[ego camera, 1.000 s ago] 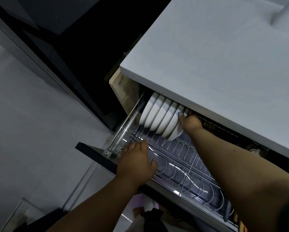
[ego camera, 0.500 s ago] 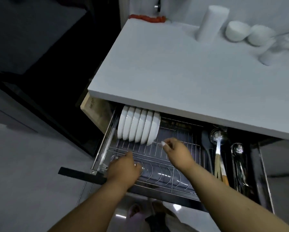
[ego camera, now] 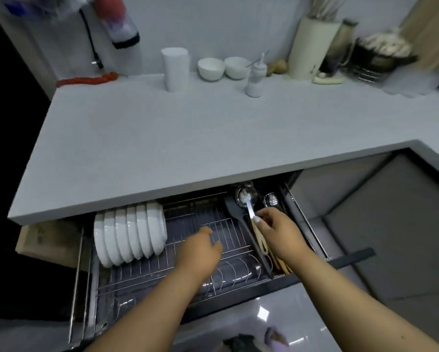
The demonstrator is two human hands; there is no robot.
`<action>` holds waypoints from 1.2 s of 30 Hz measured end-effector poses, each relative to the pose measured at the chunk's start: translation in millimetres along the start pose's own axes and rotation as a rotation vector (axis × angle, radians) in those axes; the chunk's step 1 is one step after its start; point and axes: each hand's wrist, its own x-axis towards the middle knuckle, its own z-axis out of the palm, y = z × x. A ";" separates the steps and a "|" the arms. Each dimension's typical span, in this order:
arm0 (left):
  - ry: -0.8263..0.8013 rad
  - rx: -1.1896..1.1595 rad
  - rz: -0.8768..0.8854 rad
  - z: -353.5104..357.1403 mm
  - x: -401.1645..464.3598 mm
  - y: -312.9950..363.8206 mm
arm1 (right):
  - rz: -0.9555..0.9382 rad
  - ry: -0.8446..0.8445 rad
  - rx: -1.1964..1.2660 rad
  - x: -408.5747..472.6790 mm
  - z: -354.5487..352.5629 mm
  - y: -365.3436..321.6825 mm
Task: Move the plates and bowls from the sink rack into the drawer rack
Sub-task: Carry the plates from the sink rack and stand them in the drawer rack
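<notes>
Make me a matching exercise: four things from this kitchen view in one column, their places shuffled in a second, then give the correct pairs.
Things:
1. stack of white bowls
2. ladle
3. squeeze bottle
4. left hand

Places:
A. upright on the countertop, in front of two small bowls
B. standing on edge at the left end of the drawer rack
C. over the bare wires in the middle of the drawer rack
D. in the utensil compartment, beside the black spatula

Pairs: 1-B, 2-D, 3-A, 4-C
</notes>
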 end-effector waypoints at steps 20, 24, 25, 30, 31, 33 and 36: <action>-0.138 0.182 0.359 142.7 13.7 261.0 | 0.232 0.317 0.159 -29.0 -216.5 196.3; -0.172 0.210 0.447 199.5 14.6 329.7 | 0.266 0.406 0.151 -30.4 -275.3 255.3; -0.187 0.220 0.468 214.6 14.5 346.4 | 0.280 0.427 0.146 -31.1 -289.5 270.3; -0.204 0.193 0.576 277.9 13.5 416.2 | 0.348 0.500 0.133 -40.6 -347.9 332.2; -0.206 0.196 0.610 288.3 13.3 427.2 | 0.363 0.510 0.133 -43.7 -357.1 342.3; -0.214 0.210 0.661 306.6 14.2 446.7 | 0.390 0.533 0.148 -49.1 -373.9 360.2; -0.207 0.241 0.744 326.3 18.4 472.0 | 0.428 0.584 0.166 -53.8 -392.7 381.6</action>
